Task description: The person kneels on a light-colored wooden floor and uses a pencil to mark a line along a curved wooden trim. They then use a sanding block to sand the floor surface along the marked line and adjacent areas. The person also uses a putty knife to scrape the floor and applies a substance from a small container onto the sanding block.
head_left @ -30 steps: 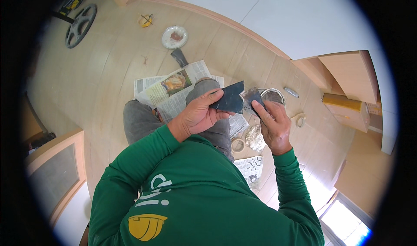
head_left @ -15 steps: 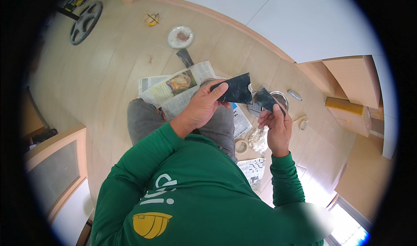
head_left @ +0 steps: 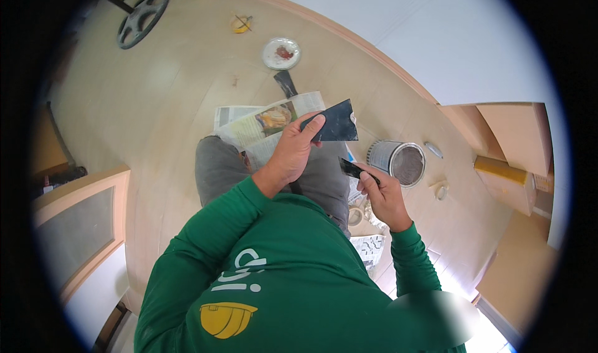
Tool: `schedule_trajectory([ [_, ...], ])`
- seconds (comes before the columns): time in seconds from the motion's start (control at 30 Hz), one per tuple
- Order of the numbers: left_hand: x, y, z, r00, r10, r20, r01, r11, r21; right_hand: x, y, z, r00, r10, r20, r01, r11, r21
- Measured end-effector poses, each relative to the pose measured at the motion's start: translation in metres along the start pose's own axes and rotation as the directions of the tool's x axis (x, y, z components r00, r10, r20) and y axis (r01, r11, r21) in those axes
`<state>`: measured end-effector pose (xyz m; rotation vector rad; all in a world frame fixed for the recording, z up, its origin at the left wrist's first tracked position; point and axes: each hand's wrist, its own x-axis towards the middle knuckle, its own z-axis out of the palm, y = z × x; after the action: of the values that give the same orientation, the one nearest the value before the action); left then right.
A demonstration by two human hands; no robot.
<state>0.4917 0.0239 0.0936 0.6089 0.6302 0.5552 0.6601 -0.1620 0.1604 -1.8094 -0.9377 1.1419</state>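
Note:
My left hand (head_left: 294, 149) is closed on a wide black putty spreader (head_left: 336, 121), thumb across its near end. A light smear of paste sits at the spreader's far right corner. My right hand (head_left: 387, 202) grips a smaller black putty spreader (head_left: 352, 169), tilted so it shows narrow. The two spreaders are apart, with the smaller one nearer to me. Just beyond my right hand a metal can (head_left: 381, 155) lies tilted or stands open, its mouth filled with grey paste (head_left: 409, 165). Newspaper (head_left: 255, 129) lies partly over and beyond my knees.
On the floor are another black spreader (head_left: 285, 84), a white lid (head_left: 270, 55) with reddish paste, a yellow tape roll (head_left: 240, 25), another tape ring (head_left: 355, 216) and a small grey tool (head_left: 433, 149). Wooden drawers (head_left: 507, 182) are at right; a framed panel (head_left: 81, 228) is at left.
The small spreader has come down and left, away from the larger one, and turned nearly edge-on. My view has shifted, and the can now shows more fully.

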Motion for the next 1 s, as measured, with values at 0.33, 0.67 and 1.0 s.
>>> schedule_trajectory([
  [0.33,-0.054,0.058,-0.154,0.98,-0.127,-0.155,0.068,0.939,-0.337,0.105,0.01,0.009,0.975,0.033,-0.219,-0.036,0.999,-0.009],
  [0.67,-0.088,0.029,-0.28,0.896,-0.177,-0.407,-0.086,0.83,-0.551,0.353,0.061,0.106,0.947,-0.318,-0.039,0.177,0.62,-0.765],
  [1.0,-0.062,0.037,-0.3,0.892,-0.283,-0.353,-0.039,0.729,-0.683,0.466,0.091,0.157,0.995,-0.1,-0.011,0.044,0.539,-0.841],
])
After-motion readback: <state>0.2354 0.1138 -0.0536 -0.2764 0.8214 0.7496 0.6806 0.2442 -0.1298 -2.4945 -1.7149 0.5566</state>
